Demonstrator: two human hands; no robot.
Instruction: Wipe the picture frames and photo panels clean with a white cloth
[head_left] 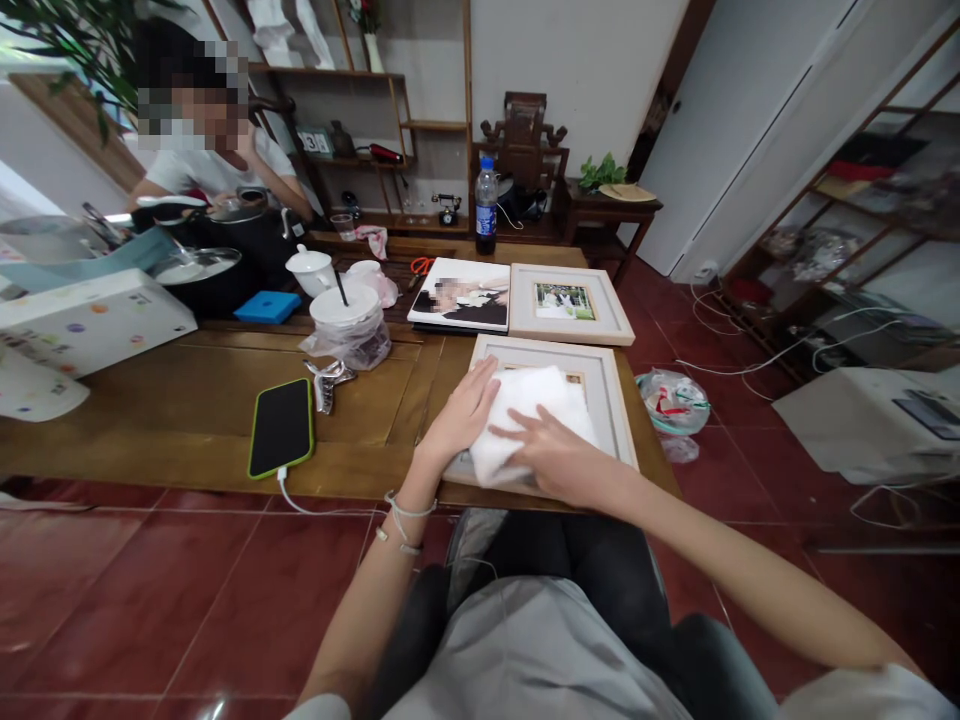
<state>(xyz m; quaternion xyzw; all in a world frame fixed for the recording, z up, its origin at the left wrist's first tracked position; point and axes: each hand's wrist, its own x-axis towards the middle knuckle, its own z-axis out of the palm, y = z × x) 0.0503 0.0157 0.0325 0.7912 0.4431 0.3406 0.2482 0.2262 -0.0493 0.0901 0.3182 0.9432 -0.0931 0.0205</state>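
Note:
A light wooden picture frame (pixel 627 440) lies on the table's near edge in front of me. Over its glass is spread a folded white cloth or tissue (pixel 551 392), hiding most of the picture inside. My left hand (pixel 463 412) lies flat along the frame's left side, its stretched fingers touching the edge of the white cloth. On top of the cloth rests my right hand (pixel 551 450), fingers spread and slightly blurred. Just behind are a second frame (pixel 619 310) holding a small outdoor photo and a photo album (pixel 457 292) with a portrait cover.
A phone (pixel 282 430) on a white cable lies left on the table (pixel 360 425). Beyond it stand a lidded white cup (pixel 345 305) in plastic, a blue box (pixel 268 307) and a bottle (pixel 486 205). A person (pixel 217 150) sits across. A bagged bin (pixel 675 400) stands right.

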